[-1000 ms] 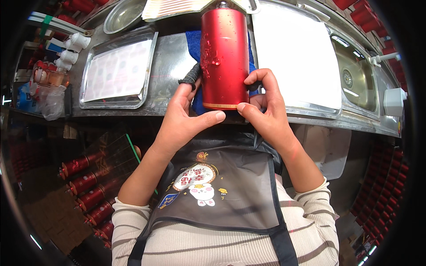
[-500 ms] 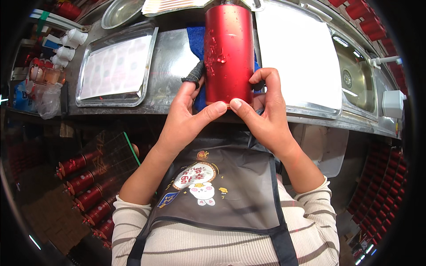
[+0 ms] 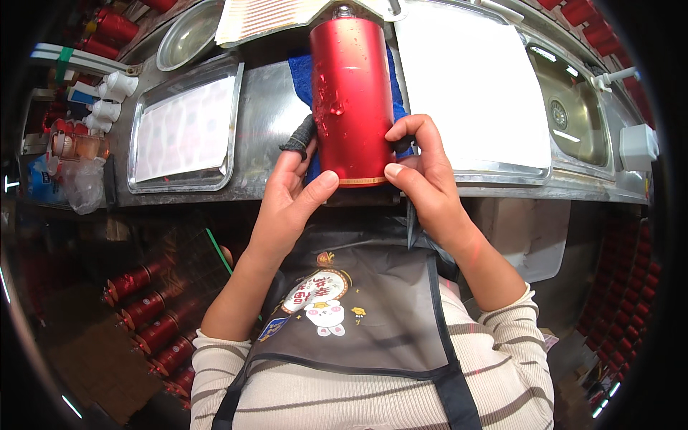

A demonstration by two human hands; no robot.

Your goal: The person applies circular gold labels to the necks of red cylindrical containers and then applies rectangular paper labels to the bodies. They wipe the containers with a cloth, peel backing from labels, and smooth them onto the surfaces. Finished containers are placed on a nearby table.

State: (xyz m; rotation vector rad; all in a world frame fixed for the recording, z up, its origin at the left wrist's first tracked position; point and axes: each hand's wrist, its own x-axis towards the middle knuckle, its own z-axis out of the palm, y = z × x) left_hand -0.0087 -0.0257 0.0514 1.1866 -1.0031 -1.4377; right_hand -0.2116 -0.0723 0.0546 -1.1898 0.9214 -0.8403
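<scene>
A glossy red metal canister point(image 3: 355, 107), beaded with water, lies over a blue cloth point(image 3: 301, 79) on the steel counter. Its small metal neck points away from me, and a thin gold band rings the near end. My left hand point(image 3: 288, 197) holds its left side, the thumb by the near end. Dark covering wraps a fingertip of that hand. On the other side, my right hand point(image 3: 433, 183) grips with a bent index finger and the thumb near the bottom edge. The canister hides part of the cloth and some fingertips.
To the left is a steel tray point(image 3: 231, 143) holding a patterned white sheet point(image 3: 188, 122). A large white sheet point(image 3: 473, 93) covers a tray at right, beside a sink point(image 3: 573, 143). Behind are a steel bowl point(image 3: 188, 36) and a striped sheet point(image 3: 261, 18). Red canisters point(image 3: 158, 331) are stacked below left.
The canister has shifted slightly left in view and its gold-banded near end now shows. My thumbs have moved apart, off the middle of that end toward its sides.
</scene>
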